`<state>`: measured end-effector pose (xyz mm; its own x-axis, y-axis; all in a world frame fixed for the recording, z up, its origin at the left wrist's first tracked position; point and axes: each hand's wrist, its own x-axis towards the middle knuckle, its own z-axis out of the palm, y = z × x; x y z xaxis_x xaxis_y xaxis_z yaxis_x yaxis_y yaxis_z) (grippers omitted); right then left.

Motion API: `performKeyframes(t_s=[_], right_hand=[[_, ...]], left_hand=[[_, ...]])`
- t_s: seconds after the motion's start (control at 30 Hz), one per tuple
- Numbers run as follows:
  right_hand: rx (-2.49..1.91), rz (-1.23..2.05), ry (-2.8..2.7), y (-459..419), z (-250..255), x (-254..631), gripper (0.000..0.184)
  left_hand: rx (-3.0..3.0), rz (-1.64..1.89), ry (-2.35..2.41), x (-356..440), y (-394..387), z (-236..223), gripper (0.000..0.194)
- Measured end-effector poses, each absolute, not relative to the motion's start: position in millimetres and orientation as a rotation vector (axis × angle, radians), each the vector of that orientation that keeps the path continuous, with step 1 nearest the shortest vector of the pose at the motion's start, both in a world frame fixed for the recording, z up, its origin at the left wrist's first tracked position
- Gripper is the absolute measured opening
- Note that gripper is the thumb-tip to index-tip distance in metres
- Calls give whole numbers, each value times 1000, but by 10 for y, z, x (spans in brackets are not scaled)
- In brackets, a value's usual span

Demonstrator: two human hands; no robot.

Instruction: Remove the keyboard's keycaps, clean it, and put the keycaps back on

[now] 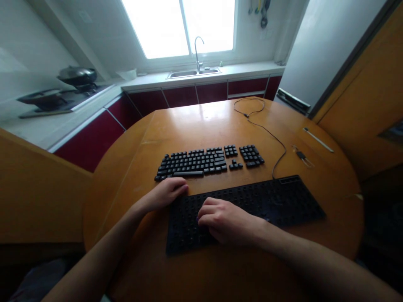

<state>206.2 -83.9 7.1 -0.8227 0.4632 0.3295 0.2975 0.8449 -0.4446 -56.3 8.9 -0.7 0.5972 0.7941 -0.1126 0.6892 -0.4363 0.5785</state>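
A black keyboard base, its caps off, lies slightly turned on the wooden table. My right hand is over its left half, thumb and fingers pinched together. A speck of purple shows at those fingertips; what they hold is too small to name. At the base's far left corner rests my left hand, its fingers curled in. Whether it grips that corner is hidden. Beyond both hands, loose black keycaps are set out in keyboard order, with the long spacebar cap in the nearest row.
From the base's far edge a cable runs to a loop at the table's far side. To the right lie a keycap puller with wire loops and a thin light stick. Beyond stand a sink and a stove with pans.
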Motion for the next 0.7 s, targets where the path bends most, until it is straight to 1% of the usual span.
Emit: performKeyframes(t_s=[0.1, 0.17, 0.23, 0.33, 0.5, 0.57, 0.7], right_hand=[[-739, 412, -2631, -812, 151, 2122, 10], [-924, 343, -2553, -751, 211, 2205, 12], [-1061, 319, -2415, -653, 262, 2324, 16], [-1177, 342, -2187, -499, 328, 2520, 22], [-1279, 491, -1896, -557, 427, 2556, 24], [-1245, 514, -1948, -703, 387, 2432, 23], [-1035, 488, -2332, -984, 152, 2269, 25]], left_hand=[[2228, 217, 1179, -584, 110, -31, 40], [2208, 199, 1187, -596, 124, -44, 41], [2185, 180, 1190, -604, 135, -53, 42], [2151, 168, 1203, -610, 147, -60, 43], [2129, 180, 1192, -625, 159, -85, 43], [2123, 181, 1190, -634, 165, -97, 43], [2135, 191, 1199, -632, 167, -83, 43]])
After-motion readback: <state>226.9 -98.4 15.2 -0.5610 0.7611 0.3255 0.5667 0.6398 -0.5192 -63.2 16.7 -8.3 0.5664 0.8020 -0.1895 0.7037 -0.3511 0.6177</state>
